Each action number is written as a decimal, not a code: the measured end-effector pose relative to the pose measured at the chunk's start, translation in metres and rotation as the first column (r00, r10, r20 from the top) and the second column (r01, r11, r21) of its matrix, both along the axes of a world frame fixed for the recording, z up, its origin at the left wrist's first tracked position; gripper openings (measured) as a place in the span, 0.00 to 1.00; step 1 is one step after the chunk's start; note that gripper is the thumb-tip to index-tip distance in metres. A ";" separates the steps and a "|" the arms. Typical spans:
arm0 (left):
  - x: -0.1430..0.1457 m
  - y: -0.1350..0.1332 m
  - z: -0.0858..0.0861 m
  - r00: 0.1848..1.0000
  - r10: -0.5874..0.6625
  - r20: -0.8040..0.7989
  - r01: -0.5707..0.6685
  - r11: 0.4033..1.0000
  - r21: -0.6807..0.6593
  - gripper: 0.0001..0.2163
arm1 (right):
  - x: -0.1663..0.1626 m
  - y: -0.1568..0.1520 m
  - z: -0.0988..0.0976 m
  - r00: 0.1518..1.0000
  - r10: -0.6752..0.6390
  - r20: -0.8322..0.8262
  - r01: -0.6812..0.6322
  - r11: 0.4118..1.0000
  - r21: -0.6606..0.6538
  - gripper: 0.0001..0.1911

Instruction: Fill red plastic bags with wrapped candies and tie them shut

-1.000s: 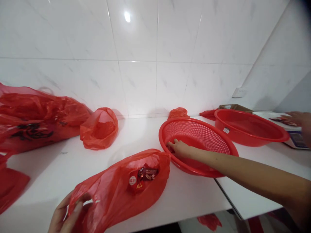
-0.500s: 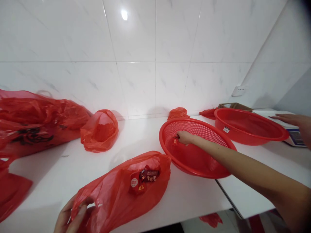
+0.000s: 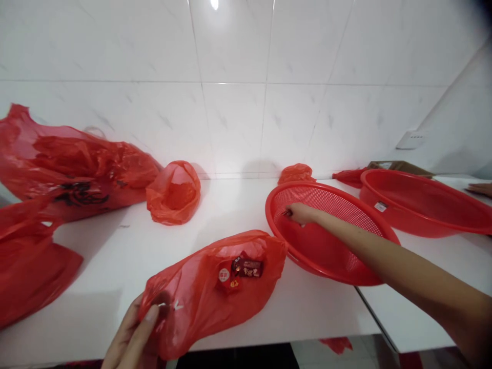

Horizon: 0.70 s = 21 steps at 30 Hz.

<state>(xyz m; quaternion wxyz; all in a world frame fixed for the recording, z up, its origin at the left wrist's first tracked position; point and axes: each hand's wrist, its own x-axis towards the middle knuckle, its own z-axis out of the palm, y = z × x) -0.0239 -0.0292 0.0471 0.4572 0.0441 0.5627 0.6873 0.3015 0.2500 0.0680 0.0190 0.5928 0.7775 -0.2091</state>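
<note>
My left hand (image 3: 134,328) pinches the open mouth of a thin red plastic bag (image 3: 200,287) at its near left end. Inside the bag lie a few small wrapped snacks (image 3: 246,269), in red and dark brown wrappers with printed characters. My right arm stretches into a red perforated plastic basket (image 3: 330,259), where my right hand (image 3: 302,212) is closed near the far left wall. A small dark bit shows at its fingertips, too small to name. The bag's far end touches or nearly touches the basket's rim.
Red bags lie at left: a large printed one (image 3: 96,184), one in front (image 3: 34,277) and a round opened one (image 3: 175,197). Another bunched bag (image 3: 295,173) sits behind the basket. At right are a red basin (image 3: 415,215), a cardboard box (image 3: 400,166) and another person's hand (image 3: 480,188).
The view has shifted, so most things sit farther right. A red wrapper by my right fingers no longer shows. My left hand still holds the bag. The other person's hand shows less.
</note>
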 end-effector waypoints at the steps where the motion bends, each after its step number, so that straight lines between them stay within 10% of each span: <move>1: -0.004 0.000 -0.004 1.000 0.019 0.014 -0.019 1.000 -0.004 0.28 | -0.002 -0.003 0.012 1.000 0.010 -0.023 -0.010 1.000 0.020 0.06; 8: 0.005 0.010 0.011 0.991 -0.116 0.067 0.113 0.993 0.035 0.23 | -0.055 -0.087 0.101 0.792 0.251 -0.556 -0.320 0.947 -0.028 0.11; 12: 0.020 0.016 0.022 0.971 -0.219 0.095 0.206 0.969 0.136 0.20 | -0.108 -0.128 0.077 0.779 0.346 -0.524 -0.462 0.881 -0.106 0.09; 16: 0.023 0.016 0.025 0.973 -0.215 0.088 0.197 0.963 0.183 0.20 | -0.131 -0.140 0.041 0.863 0.474 -0.177 -0.467 0.880 0.083 0.24; 21: 0.021 0.012 0.030 0.981 -0.181 0.064 0.167 0.970 0.178 0.18 | -0.091 -0.146 0.060 0.855 0.501 -0.137 -0.470 0.858 0.206 0.14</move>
